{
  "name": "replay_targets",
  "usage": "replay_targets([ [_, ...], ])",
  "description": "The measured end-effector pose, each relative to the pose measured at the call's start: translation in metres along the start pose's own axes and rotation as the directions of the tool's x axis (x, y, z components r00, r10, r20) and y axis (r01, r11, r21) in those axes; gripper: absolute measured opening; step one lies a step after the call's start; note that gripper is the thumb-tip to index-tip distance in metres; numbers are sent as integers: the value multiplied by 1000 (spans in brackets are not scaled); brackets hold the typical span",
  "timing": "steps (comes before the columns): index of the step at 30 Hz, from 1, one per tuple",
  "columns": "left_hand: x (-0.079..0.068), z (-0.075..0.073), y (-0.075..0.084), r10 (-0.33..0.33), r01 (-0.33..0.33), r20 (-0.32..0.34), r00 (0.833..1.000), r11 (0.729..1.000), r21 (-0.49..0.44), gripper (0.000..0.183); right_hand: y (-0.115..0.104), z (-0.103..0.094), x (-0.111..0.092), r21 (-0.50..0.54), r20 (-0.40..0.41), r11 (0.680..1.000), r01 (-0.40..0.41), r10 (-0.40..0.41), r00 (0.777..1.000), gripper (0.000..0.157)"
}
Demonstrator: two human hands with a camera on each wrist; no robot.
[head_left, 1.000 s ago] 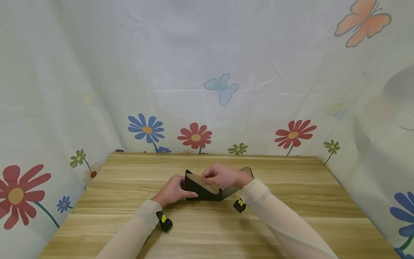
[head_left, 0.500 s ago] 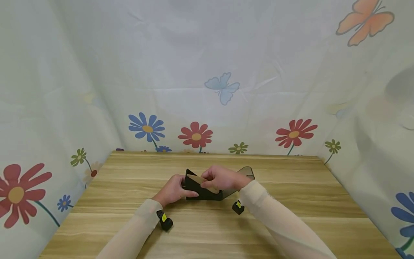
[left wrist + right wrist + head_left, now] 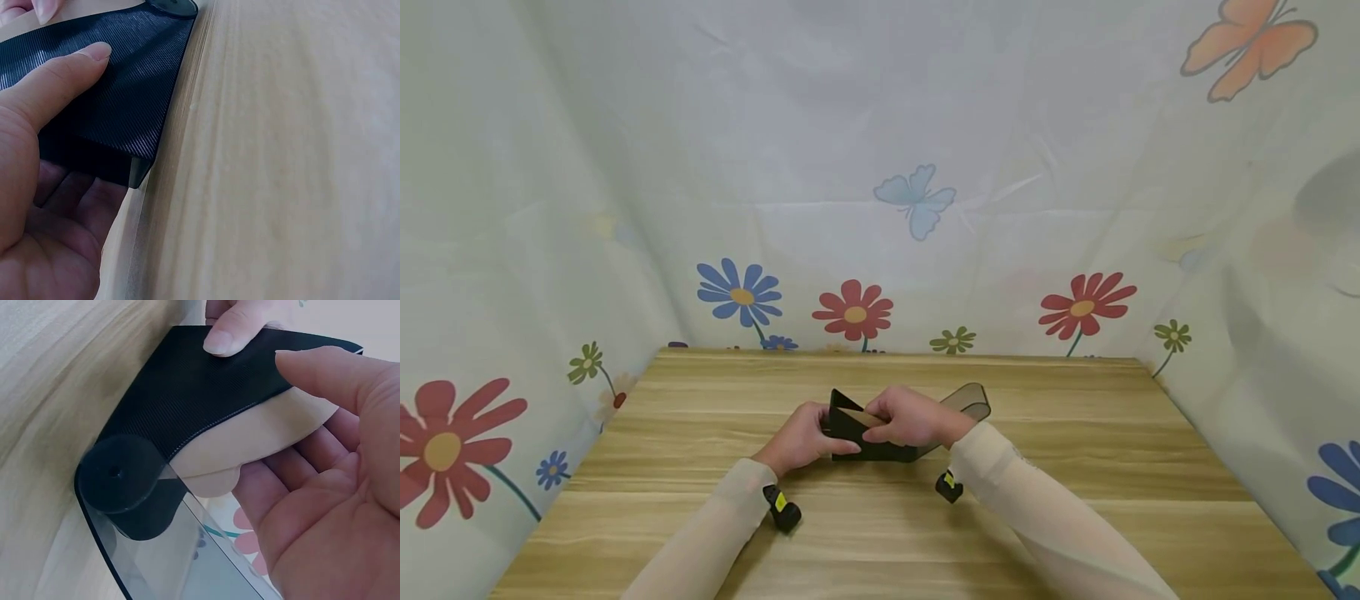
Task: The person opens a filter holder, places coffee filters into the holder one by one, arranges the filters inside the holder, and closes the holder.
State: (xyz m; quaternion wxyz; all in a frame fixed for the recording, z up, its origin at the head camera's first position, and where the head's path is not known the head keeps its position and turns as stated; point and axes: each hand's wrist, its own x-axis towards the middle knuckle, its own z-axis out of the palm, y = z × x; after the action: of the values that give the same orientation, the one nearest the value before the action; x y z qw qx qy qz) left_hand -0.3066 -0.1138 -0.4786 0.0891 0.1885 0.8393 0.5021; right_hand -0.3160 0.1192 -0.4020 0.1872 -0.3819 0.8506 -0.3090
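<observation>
A black ribbed filter holder (image 3: 872,448) with a hinged see-through lid (image 3: 967,402) stands on the table, its lid swung out to the right. My left hand (image 3: 801,437) grips its left end, thumb on the ribbed front and fingers behind, as the left wrist view shows. Tan paper coffee filters (image 3: 256,434) stick out past the holder's edge. Around these papers my right hand (image 3: 913,417) has its fingers behind them and its thumb toward the black front wall. A round hinge (image 3: 117,472) joins lid and holder. The papers' lower part is hidden inside.
The wood-grain table (image 3: 1060,467) runs back to a hanging cloth (image 3: 1000,275) printed with flowers and butterflies. Small black wrist cameras (image 3: 784,510) hang under both wrists, close above the tabletop.
The tan papers have sunk deeper into the holder and show less. My right hand has shifted slightly left, its thumb now over the front wall. My left hand keeps its grip.
</observation>
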Motion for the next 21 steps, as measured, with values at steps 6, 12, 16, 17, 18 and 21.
replay_targets([
  [6, -1, -1, 3, -12, 12, 5, 1000, 1000, -2, 41, -3, 2, 0, -45, -20, 999, 2, -3, 1000, 8],
  [12, -1, -1, 2, -6, 6, 8, 1000, 1000, -5, 43, -7, 2, -1, -51, -34, 999, -18, 16, 999, 3],
  [16, -1, -1, 2, -3, 3, 8, 1000, 1000, -4, 43, -11, -3, -4, -49, -39, 998, -41, 39, 998, 6],
  [17, -1, -1, 2, -3, 3, 7, 1000, 1000, -4, 43, -11, -4, -5, -42, -39, 998, -46, 45, 998, 7],
  [18, -1, -1, 2, -4, 4, 6, 1000, 1000, -3, 43, -12, -6, -6, -30, -36, 998, -52, 51, 998, 10],
  [21, -2, -1, 2, -6, 6, 3, 1000, 1000, -6, 42, -13, -11, -9, 34, -27, 997, -65, 66, 997, 16],
])
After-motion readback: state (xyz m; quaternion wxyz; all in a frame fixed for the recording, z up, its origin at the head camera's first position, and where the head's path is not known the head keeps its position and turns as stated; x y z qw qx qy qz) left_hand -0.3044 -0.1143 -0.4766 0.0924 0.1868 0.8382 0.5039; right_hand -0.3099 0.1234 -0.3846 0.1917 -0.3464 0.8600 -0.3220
